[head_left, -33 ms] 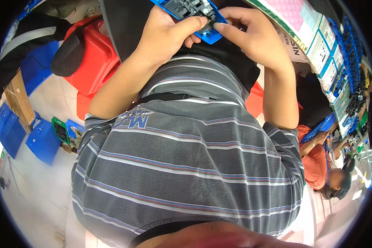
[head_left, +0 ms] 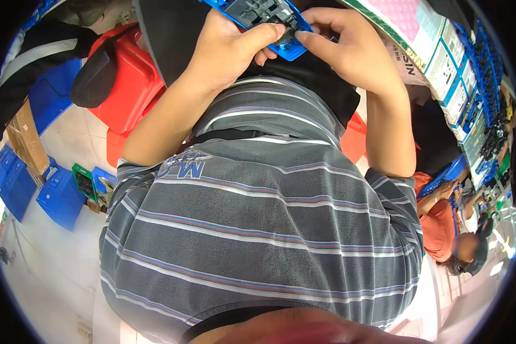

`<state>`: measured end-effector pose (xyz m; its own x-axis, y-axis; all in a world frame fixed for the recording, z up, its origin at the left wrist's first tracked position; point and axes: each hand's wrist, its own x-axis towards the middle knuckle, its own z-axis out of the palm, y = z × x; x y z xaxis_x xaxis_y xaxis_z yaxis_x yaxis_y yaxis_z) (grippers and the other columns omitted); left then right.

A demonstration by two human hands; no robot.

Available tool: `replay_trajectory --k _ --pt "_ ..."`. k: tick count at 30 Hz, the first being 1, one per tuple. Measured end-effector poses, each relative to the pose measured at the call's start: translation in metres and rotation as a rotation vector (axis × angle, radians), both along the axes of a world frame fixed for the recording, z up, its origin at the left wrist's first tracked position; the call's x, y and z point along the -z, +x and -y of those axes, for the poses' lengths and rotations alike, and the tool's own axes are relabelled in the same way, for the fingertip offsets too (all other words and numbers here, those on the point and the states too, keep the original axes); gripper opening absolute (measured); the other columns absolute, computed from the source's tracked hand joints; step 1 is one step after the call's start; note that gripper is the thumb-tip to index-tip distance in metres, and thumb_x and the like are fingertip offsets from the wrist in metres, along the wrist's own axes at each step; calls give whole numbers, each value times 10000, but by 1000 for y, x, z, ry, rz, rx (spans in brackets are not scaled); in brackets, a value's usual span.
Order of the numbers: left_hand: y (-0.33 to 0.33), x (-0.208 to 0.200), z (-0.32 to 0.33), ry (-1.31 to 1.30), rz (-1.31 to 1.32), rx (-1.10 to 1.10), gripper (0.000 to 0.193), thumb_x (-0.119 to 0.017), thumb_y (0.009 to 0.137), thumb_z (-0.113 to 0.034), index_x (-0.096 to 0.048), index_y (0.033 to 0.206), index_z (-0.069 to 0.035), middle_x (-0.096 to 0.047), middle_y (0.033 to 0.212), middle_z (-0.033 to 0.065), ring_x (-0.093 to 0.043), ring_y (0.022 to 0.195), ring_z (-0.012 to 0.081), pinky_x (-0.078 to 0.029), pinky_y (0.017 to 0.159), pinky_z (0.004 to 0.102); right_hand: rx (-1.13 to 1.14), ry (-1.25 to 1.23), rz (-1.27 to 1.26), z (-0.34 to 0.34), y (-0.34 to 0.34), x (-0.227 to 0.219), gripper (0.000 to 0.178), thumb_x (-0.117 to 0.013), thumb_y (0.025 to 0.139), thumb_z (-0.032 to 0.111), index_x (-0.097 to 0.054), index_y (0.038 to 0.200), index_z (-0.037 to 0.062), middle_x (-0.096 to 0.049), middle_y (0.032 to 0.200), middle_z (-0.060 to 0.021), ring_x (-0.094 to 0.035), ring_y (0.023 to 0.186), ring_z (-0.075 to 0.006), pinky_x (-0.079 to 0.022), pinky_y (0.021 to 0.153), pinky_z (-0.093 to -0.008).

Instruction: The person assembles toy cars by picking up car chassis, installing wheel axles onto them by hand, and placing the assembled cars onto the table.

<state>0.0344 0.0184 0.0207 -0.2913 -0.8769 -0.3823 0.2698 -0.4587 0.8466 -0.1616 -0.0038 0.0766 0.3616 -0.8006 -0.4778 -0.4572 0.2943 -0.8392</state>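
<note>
High in the head view, a blue plastic housing (head_left: 292,53) is tilted, its open side facing me, with black and grey parts (head_left: 262,12) inside. My left hand (head_left: 226,49) grips it from the left; the thumb presses on the inner parts and the fingers curl underneath. At the housing's right end is my right hand (head_left: 345,45), closed, thumb tip against the blue rim and fingers bent behind. Whether a small piece sits between those fingers is hidden. The housing's upper end runs out of the picture.
Right of my hands is a table edge (head_left: 436,51) with printed sheets and blue parts. A red stool (head_left: 129,86) stands left, near a person's dark sleeve (head_left: 46,49). Blue bins (head_left: 63,198) and a cardboard box (head_left: 26,137) are on the floor. Another person in orange (head_left: 438,229) is at right.
The blue housing has shifted slightly to the left and turned a little in my hands. Both hands keep their hold.
</note>
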Motion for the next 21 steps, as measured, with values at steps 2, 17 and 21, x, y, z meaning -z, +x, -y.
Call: replay_trajectory --k 2,17,21 --pt "3 -4 1 -9 12 33 322 -665 897 4 -533 1191 -5 -666 867 73 -586 604 101 -470 505 221 -79 -8 -89 3 1 -5 153 -652 875 62 -704 921 -73 -669 694 -114 -570 619 -128 -453 592 -308" --pt "1 7 -3 25 86 87 161 -661 889 -3 -611 1042 -14 -648 802 39 -567 571 85 -451 481 213 -86 -118 -133 -7 2 13 154 -652 805 71 -669 845 -77 -608 652 -191 -576 579 -248 -441 574 -376" --pt "3 8 -2 54 57 81 170 -679 903 -12 -608 1057 -14 -655 838 44 -590 614 94 -470 511 215 -90 -228 -166 -11 9 5 163 -650 808 74 -670 843 -83 -601 646 -194 -568 578 -245 -440 576 -379"
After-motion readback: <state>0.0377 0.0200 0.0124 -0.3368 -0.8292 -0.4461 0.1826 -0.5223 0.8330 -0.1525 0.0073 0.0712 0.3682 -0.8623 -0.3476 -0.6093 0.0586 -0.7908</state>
